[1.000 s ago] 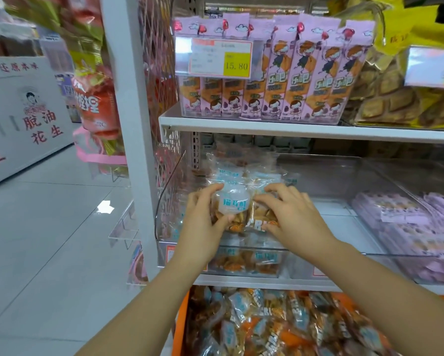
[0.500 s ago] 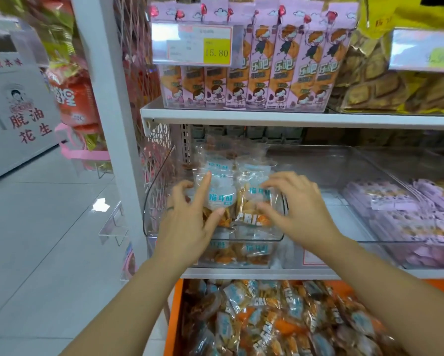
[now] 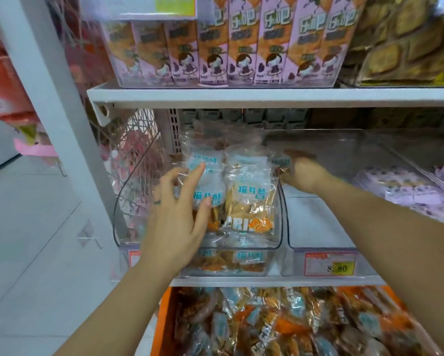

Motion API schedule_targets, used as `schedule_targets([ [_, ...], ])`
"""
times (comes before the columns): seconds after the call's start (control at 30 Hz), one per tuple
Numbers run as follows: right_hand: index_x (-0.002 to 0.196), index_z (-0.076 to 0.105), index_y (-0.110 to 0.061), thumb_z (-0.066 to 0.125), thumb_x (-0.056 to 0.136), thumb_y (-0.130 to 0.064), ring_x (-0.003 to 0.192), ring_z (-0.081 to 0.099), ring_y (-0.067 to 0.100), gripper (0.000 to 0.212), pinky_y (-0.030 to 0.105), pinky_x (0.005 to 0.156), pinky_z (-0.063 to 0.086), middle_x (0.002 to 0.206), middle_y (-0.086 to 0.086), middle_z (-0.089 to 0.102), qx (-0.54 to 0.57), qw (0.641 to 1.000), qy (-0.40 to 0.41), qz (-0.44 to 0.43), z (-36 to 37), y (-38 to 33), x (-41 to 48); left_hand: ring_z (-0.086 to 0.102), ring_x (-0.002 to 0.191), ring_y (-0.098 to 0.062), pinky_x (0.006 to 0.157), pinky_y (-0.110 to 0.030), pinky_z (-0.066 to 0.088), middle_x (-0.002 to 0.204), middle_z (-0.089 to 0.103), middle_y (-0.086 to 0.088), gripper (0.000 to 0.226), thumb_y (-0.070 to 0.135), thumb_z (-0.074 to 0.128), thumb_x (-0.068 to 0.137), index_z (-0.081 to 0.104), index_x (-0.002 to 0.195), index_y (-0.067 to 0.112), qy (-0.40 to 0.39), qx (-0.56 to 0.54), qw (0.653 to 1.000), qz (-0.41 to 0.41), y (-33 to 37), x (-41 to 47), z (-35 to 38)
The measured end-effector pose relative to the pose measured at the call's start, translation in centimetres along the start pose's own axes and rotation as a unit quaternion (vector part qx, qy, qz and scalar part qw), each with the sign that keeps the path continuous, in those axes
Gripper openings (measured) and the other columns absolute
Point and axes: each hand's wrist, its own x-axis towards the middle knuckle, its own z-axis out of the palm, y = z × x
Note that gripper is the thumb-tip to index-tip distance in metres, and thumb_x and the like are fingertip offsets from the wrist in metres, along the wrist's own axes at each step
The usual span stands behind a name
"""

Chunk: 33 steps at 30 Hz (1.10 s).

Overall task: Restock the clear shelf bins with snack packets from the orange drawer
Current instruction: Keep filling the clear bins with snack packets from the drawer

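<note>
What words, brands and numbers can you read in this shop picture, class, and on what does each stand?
"乐吧": pink boxes, upper shelf.
"猫耳酥": blue print on the front snack packet in the clear bin.
"ARI": white letters lower on that packet.
"8.80": red-edged price tag.
Too blurred: the tag's small print, the top label, the print on the drawer packets.

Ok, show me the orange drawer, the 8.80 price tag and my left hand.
orange drawer [image 3: 164, 319], head view, its left wall.
8.80 price tag [image 3: 330, 264], head view, the label's middle.
left hand [image 3: 176, 227], head view, back of the hand.
</note>
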Motion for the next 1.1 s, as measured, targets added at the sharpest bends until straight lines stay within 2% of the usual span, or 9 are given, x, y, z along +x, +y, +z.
schedule_targets([
  [0.07, 0.142, 0.035, -0.012, 0.061, 0.089, -0.03, 0.112, 0.053, 0.035, 0.062, 0.035, 0.098, 0.039, 0.129, 0.019, 0.054, -0.041, 0.999, 0.014, -0.023, 0.9, 0.6, 0.5, 0.044, 0.112, -0.019, 0.087, -0.05, 0.049, 0.133, 0.025, 0.009, 0.051, 0.051, 0.028, 0.093, 0.023, 0.142, 0.037, 0.0, 0.005, 1.0, -0.001, 0.1, 0.0, 0.0],
  [0.3, 0.141, 0.037, -0.03, 0.067, 0.081, -0.034, 0.131, 0.028, 0.036, 0.067, 0.035, 0.105, 0.03, 0.148, 0.013, 0.029, -0.049, 0.999, -0.015, 0.007, 3.2, 2.1, 1.3, 0.038, 0.115, -0.012, 0.091, -0.049, 0.046, 0.135, 0.026, 0.008, 0.052, 0.051, 0.029, 0.093, 0.026, 0.143, 0.036, 0.011, 0.004, 1.0, -0.002, 0.0, 0.1, 0.3],
  [0.37, 0.133, 0.051, -0.027, 0.066, 0.083, -0.024, 0.13, 0.036, 0.031, 0.052, 0.029, 0.1, 0.037, 0.144, 0.01, 0.037, 0.009, 1.0, -0.023, -0.004, 2.5, 1.4, 1.3, 0.038, 0.116, -0.012, 0.092, -0.05, 0.046, 0.136, 0.025, 0.008, 0.052, 0.051, 0.029, 0.093, 0.025, 0.143, 0.037, 0.008, 0.005, 1.0, -0.006, 0.1, 0.0, 0.2],
  [0.47, 0.12, 0.063, -0.011, 0.059, 0.088, -0.003, 0.11, 0.054, 0.024, 0.033, 0.018, 0.077, 0.037, 0.115, 0.0, 0.056, 0.114, 0.993, -0.008, -0.013, 1.5, 0.3, 1.1, 0.042, 0.119, -0.023, 0.088, -0.051, 0.049, 0.135, 0.025, 0.009, 0.052, 0.05, 0.03, 0.093, 0.026, 0.143, 0.036, 0.007, 0.011, 1.0, -0.007, 0.1, 0.0, 0.2],
  [0.63, 0.118, 0.064, -0.003, 0.061, 0.088, -0.004, 0.097, 0.058, 0.02, 0.031, 0.012, 0.073, 0.041, 0.124, 0.011, 0.062, 0.206, 0.978, 0.025, 0.026, 1.2, 0.2, 0.1, 0.046, 0.109, -0.017, 0.08, -0.044, 0.049, 0.135, 0.026, 0.008, 0.051, 0.049, 0.03, 0.093, 0.028, 0.142, 0.035, 0.013, 0.023, 1.0, -0.008, 0.0, 0.2, 0.4],
  [0.73, 0.118, 0.065, -0.005, 0.056, 0.091, -0.007, 0.107, 0.059, 0.028, 0.029, 0.026, 0.088, 0.042, 0.121, 0.014, 0.063, 0.167, 0.979, 0.108, 0.053, -0.2, 0.5, -1.2, 0.052, 0.102, -0.02, 0.078, -0.044, 0.049, 0.134, 0.027, 0.007, 0.052, 0.05, 0.029, 0.092, 0.026, 0.142, 0.036, 0.005, 0.026, 1.0, -0.01, 0.1, 0.1, 0.3],
  [0.83, 0.113, 0.068, -0.003, 0.056, 0.089, -0.005, 0.1, 0.063, 0.029, 0.027, 0.022, 0.084, 0.041, 0.112, 0.017, 0.068, 0.152, 0.96, 0.235, 0.021, -2.1, 0.4, -4.4, 0.054, 0.103, -0.026, 0.083, -0.048, 0.049, 0.135, 0.025, 0.008, 0.052, 0.053, 0.027, 0.092, 0.022, 0.142, 0.04, -0.008, 0.025, 0.999, -0.018, 0.2, 0.0, 0.1],
  [0.97, 0.107, 0.07, -0.002, 0.065, 0.085, -0.003, 0.078, 0.055, 0.012, 0.023, 0.001, 0.072, 0.034, 0.099, 0.011, 0.06, 0.242, 0.888, 0.388, -0.04, -3.9, -0.7, -11.1, 0.045, 0.116, -0.025, 0.091, -0.048, 0.045, 0.139, 0.021, 0.007, 0.058, 0.055, 0.024, 0.092, 0.022, 0.147, 0.038, -0.016, 0.016, 1.0, -0.021, 0.3, -0.1, -0.3],
  [1.1, 0.11, 0.067, -0.004, 0.065, 0.084, -0.003, 0.077, 0.051, -0.002, 0.025, 0.006, 0.072, 0.042, 0.095, 0.002, 0.053, 0.296, 0.848, 0.42, -0.134, -4.3, -3.5, -17.1, 0.037, 0.127, -0.027, 0.096, -0.054, 0.043, 0.14, 0.016, 0.013, 0.057, 0.058, 0.025, 0.092, 0.019, 0.147, 0.043, -0.024, 0.0, 1.0, -0.012, 0.3, -0.4, -1.0],
])
